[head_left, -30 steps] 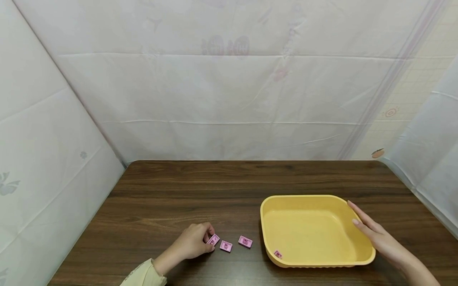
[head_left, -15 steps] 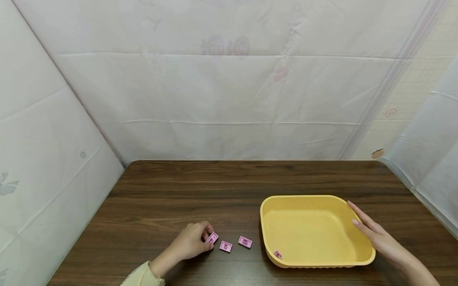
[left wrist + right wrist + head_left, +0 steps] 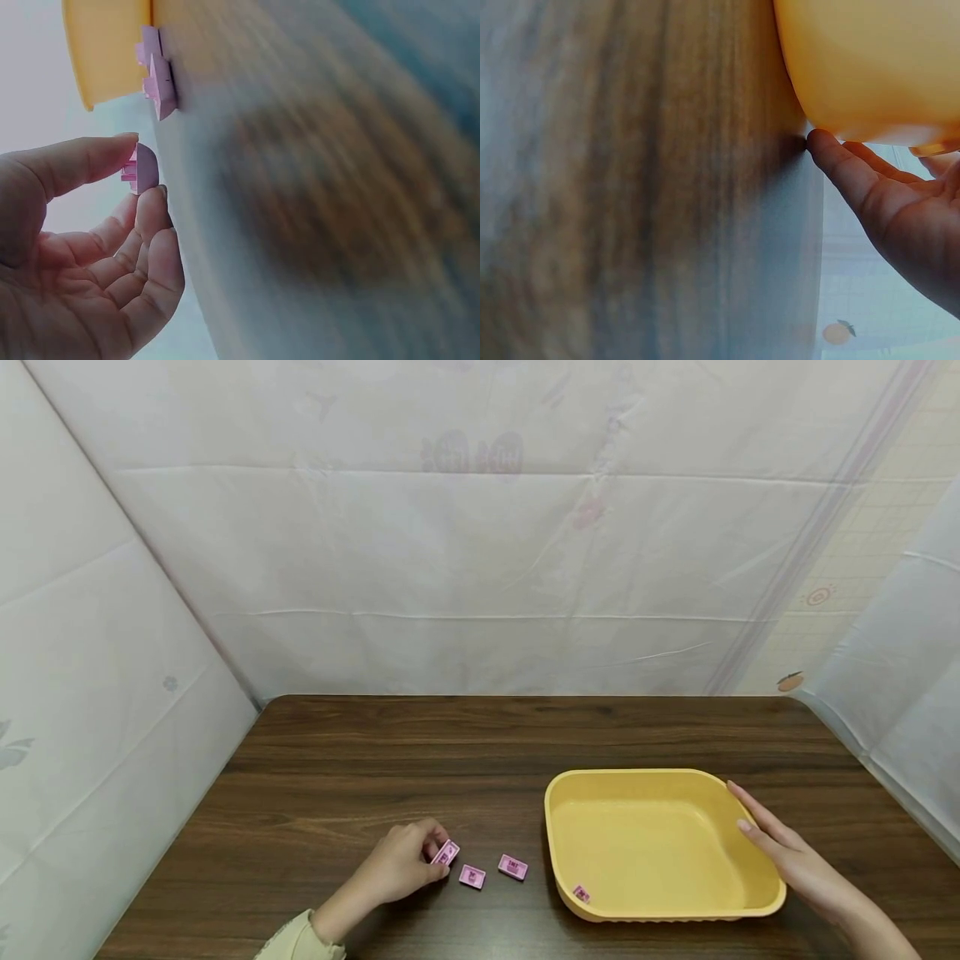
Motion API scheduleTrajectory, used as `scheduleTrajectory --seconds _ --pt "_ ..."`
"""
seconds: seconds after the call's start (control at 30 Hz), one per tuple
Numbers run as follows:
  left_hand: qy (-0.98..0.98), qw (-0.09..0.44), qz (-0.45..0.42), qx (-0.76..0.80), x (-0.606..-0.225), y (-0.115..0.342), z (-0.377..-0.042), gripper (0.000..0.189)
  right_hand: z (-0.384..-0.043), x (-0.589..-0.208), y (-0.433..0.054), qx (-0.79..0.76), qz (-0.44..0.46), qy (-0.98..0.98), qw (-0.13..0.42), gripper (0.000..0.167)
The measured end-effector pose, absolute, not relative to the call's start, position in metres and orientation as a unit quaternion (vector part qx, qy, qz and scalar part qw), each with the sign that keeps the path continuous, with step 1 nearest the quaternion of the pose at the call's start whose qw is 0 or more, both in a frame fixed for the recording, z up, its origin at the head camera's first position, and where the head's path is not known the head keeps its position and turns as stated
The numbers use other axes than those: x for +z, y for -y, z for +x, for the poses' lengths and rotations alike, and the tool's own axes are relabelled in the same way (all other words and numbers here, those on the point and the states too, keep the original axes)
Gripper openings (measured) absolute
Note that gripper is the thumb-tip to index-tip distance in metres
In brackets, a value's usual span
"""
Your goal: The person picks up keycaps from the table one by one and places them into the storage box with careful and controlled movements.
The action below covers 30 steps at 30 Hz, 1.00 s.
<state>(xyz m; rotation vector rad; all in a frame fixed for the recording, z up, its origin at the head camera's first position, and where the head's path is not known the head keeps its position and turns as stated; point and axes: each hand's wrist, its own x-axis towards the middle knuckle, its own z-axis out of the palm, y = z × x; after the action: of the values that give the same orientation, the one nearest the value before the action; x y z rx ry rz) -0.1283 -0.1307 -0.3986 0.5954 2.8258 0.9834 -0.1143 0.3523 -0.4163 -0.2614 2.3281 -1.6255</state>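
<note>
My left hand (image 3: 403, 865) pinches a small pink rectangular piece with dark printed marks (image 3: 447, 852) between thumb and fingertips. The left wrist view shows that piece (image 3: 147, 169) side-on, with a raised part on one face, close above the tabletop. Just right of the hand lie a second pink piece (image 3: 472, 877) and a third (image 3: 513, 867), both flat on the table. On the right, my right hand (image 3: 806, 864) holds the yellow basin (image 3: 666, 913) by its right side, thumb over the rim and fingers along the outer wall. Another pink piece (image 3: 581, 893) sits in the basin's front left corner.
The dark wood-grain table (image 3: 360, 752) carries everything. A pale patterned cloth (image 3: 480, 552) hangs behind its far edge, with more cloth along both sides. The basin's left wall stands a short way right of the loose pieces.
The pink piece in my left hand has tilted and risen slightly. My right hand and the basin have stayed put.
</note>
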Motion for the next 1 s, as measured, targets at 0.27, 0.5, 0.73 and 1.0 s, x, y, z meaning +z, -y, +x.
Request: scheduleTrajectory --seconds 0.27,0.5,0.73,1.0 --pt "-0.924 0.034 0.200 0.325 -0.395 0.127 -0.130 0.024 -0.114 -0.416 -0.352 -0.567 -0.091 -0.806 0.147 0.054" --pt "-0.922 0.032 0.200 0.329 -0.391 0.122 -0.132 0.023 -0.114 -0.416 -0.352 -0.565 -0.093 -0.807 0.145 0.053" --pt "-0.916 0.033 0.206 0.343 -0.387 0.115 -0.135 0.023 -0.116 -0.415 -0.352 -0.561 -0.086 -0.809 0.152 0.054" --pt "-0.910 0.027 0.210 0.357 -0.386 0.107 -0.139 0.023 -0.115 -0.414 -0.352 -0.562 -0.084 -0.809 0.152 0.054"
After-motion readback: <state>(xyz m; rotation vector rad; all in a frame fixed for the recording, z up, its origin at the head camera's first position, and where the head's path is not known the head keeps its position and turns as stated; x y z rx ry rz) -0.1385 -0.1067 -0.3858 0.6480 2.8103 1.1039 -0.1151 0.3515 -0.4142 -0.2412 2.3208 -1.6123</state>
